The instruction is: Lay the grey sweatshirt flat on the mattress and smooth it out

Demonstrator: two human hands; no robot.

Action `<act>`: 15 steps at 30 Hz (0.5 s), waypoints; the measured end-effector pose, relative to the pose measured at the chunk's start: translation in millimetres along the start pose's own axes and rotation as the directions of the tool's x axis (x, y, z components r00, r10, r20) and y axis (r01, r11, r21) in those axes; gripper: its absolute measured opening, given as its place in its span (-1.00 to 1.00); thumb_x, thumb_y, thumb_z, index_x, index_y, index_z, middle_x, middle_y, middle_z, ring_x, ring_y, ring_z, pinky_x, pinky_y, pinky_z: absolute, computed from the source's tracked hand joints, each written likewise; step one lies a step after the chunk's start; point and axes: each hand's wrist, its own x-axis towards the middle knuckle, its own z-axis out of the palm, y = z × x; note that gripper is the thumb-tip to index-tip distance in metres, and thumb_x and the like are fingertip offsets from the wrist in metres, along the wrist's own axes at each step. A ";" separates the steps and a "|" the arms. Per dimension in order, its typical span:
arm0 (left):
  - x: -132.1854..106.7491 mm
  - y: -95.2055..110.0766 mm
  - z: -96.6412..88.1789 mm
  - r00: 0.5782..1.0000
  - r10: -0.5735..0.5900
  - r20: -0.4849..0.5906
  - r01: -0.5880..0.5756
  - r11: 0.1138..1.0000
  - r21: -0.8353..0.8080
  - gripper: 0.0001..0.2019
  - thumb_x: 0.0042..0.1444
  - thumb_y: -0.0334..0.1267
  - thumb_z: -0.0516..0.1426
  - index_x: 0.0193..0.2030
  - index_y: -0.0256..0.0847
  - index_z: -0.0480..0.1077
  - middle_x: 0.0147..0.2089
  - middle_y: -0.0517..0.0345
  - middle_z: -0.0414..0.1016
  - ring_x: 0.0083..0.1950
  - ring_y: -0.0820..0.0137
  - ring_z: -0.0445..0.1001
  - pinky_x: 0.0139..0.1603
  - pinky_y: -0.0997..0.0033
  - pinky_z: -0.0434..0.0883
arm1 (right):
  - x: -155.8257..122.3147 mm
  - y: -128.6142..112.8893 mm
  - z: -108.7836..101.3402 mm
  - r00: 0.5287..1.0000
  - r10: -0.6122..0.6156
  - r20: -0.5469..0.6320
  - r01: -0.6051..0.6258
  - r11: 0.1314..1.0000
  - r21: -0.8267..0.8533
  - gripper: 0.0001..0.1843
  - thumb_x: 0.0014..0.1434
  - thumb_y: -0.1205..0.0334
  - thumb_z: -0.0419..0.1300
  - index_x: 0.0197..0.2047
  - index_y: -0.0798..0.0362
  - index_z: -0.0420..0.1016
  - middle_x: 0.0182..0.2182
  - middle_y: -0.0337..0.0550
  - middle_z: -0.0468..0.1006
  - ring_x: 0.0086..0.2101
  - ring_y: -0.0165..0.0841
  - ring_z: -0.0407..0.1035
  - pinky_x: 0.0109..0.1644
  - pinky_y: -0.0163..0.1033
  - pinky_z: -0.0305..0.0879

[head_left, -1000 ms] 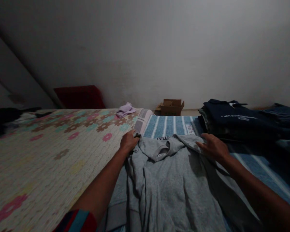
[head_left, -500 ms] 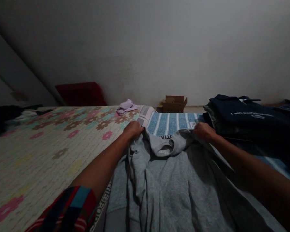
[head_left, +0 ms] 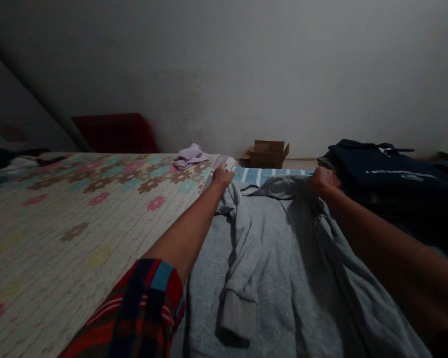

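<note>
A grey sweatshirt lies spread before me, its neck end away from me. My left hand is closed on the cloth at its far left shoulder. At the far right shoulder my right hand grips the fabric in a fist. The left sleeve is folded inward over the body, with its cuff lying toward me. Along the right side the other sleeve runs down beneath my forearm. The collar is bunched and partly hidden between my hands.
A flowered quilt covers the left side. Folded dark clothes are stacked at the right. Beyond lie a lilac cloth, a cardboard box and a dark red object by the wall. Blue striped fabric shows past the sweatshirt.
My left hand has moved inward and farther away, bringing the left sleeve over the sweatshirt's body. The collar has sunk from its open shape. Both hands keep hold of the cloth.
</note>
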 end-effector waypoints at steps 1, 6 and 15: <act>-10.2 -3.1 1.2 0.999 0.043 0.034 -0.044 0.998 0.051 -0.56 -0.11 -0.40 0.14 0.00 -0.30 0.38 0.06 -0.05 0.43 0.13 0.22 0.35 0.11 0.32 0.30 | -8.2 -0.1 4.1 1.000 0.013 0.001 -0.013 0.999 -0.039 -0.67 0.16 0.35 0.04 -0.03 0.31 0.39 -0.13 0.35 0.44 -0.09 0.05 0.37 -0.17 0.02 0.28; -68.6 -19.3 -15.1 0.965 0.155 0.213 -0.202 0.954 0.221 -0.76 -0.13 -0.38 0.14 -0.26 -0.24 0.49 -0.07 0.05 0.50 0.05 0.25 0.40 0.12 0.38 0.27 | -56.6 2.0 17.7 0.984 -0.143 0.106 0.158 0.974 -0.160 -0.66 0.17 0.40 -0.04 -0.01 0.15 0.37 0.00 0.19 0.38 -0.07 -0.09 0.37 -0.13 -0.11 0.26; -191.6 -60.4 -110.0 0.978 0.085 0.189 -0.158 0.895 0.417 -0.68 0.02 -0.13 0.01 -0.17 -0.21 0.44 -0.08 0.06 0.50 -0.05 0.28 0.46 0.02 0.39 0.34 | -214.0 18.3 -21.7 0.686 -0.628 0.366 0.624 0.767 0.147 -0.75 0.20 0.19 0.01 -0.11 0.02 0.42 -0.20 -0.07 0.50 -0.26 -0.28 0.42 -0.19 -0.23 0.28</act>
